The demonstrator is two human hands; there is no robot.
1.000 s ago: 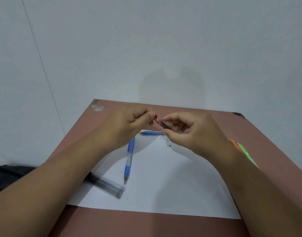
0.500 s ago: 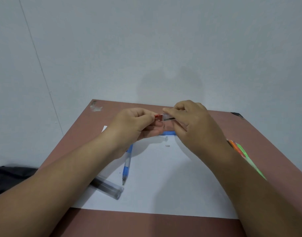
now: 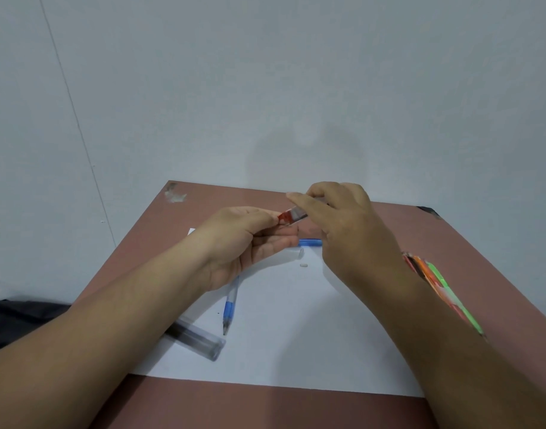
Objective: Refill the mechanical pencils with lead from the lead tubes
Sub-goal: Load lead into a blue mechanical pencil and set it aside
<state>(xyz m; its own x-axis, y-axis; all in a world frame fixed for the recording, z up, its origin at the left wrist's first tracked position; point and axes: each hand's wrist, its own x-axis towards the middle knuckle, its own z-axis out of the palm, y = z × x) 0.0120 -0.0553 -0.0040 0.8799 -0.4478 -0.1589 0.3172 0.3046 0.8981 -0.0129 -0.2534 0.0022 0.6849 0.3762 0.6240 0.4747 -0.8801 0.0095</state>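
Pinching slim clear red-capped lead tube (image 3: pixel 291 216), both hands.

Single head-worn view, forward and down, close over the table (image 3: pixel 389 224) against the wall (image 3: pixel 265 88).

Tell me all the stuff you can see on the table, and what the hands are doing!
table: one, reddish-brown, against a pale wall
paper sheet: one, white, on the table
blue pencil: one, lying on the paper
blue piece: one, on the paper beyond the hands, partly hidden
clear lead tube: one, dark inside, lying at the paper's left edge
coloured pencils: a few, orange, green and red, at right, partly hidden
small white bit: one, on the paper
dark cloth: one, far left
red-ended tube: one, held between both hands
left hand: pinches its red end
right hand: holds its other end
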